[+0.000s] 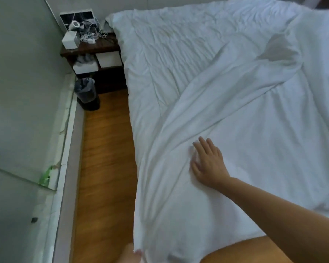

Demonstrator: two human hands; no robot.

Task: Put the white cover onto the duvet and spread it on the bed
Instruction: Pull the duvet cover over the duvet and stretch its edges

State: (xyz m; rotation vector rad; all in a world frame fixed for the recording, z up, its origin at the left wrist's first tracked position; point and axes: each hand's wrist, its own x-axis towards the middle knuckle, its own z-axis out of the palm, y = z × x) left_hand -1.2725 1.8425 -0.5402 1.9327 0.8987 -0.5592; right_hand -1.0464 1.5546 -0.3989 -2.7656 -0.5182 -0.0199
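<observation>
Two hands at work on bedding: right hand point(207, 164) pressed flat, fingers straight and spread, on the white cover point(179, 196) close to the near-left corner of the bed point(139, 149); left hand point(133, 253) at that same corner, at the bottom edge of view, seemingly pinching the cover's hanging edge, though mostly cut off and hard to confirm. Cover and duvet point(179, 54) both lying on the bed, white on white and hard to tell apart. Long diagonal fold point(235, 78) running from beside the right hand up toward the bed's far right side, ending in a raised bunch. Far half of the bed rumpled with fine creases.

Risks from here: smoothing with a flat palm likely to push the fold along rather than remove it, leaving filling bunched inside. Tug at the near corner liable to drag the whole spread off-centre toward the wooden floor point(106, 149) left of the bed. Nightstand point(95, 54) at the bed's far-left corner crowded with cables and a white box; a hard shake could snag them.
</observation>
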